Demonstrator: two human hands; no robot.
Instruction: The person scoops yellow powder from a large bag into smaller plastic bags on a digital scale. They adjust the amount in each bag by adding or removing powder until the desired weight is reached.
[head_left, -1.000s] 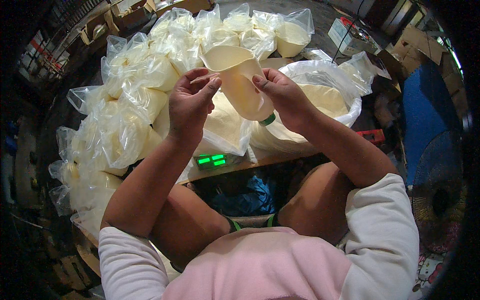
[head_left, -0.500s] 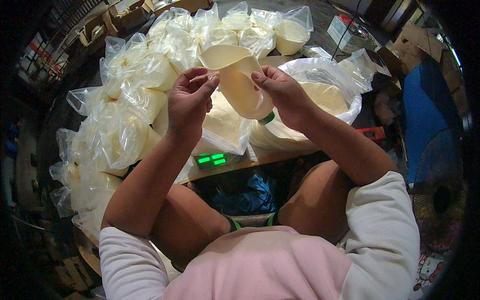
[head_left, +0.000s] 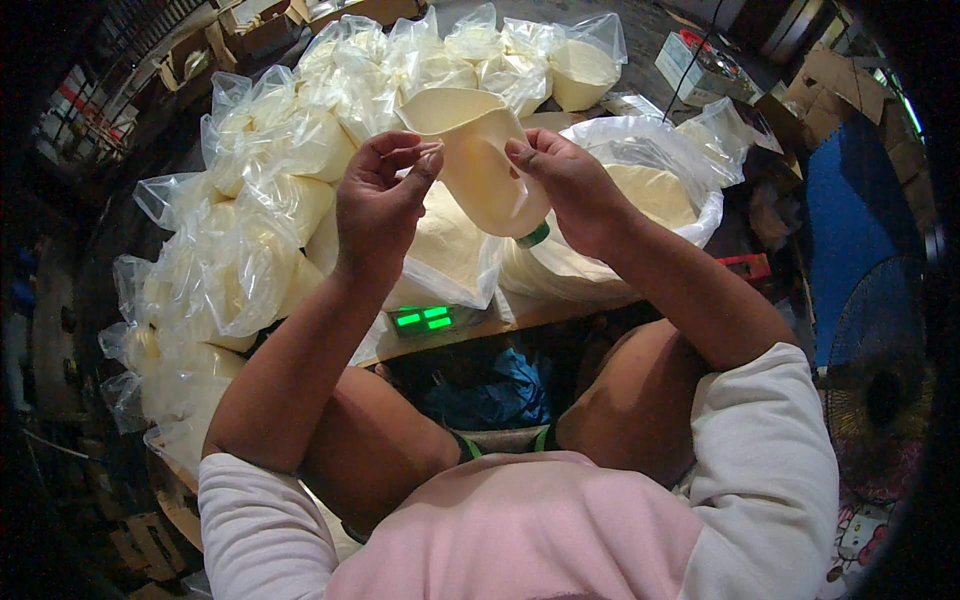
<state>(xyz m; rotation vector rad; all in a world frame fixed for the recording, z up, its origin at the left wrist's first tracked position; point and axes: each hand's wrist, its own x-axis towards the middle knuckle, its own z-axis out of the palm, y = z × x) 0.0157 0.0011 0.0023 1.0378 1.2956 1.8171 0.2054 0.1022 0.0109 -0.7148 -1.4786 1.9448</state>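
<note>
While the right hand [head_left: 573, 188] grips a cream scoop [head_left: 485, 180] above the bench [head_left: 545, 316], inside its near edge, the left hand [head_left: 383, 195] pinches narrowly beside it, on what I cannot tell.

A single wide fisheye view looks out from the person's head, from the left one of two cameras worn side by side, facing steeply down and a little forward, upright and unmirrored, with straight edges bending toward the dark rim. The pink-and-white top [head_left: 520, 520] fills the bottom at close range, the hands [head_left: 383, 205] come above centre within arm's reach, and the counter [head_left: 548, 317] and filled bags [head_left: 250, 265] spread beyond.
</note>
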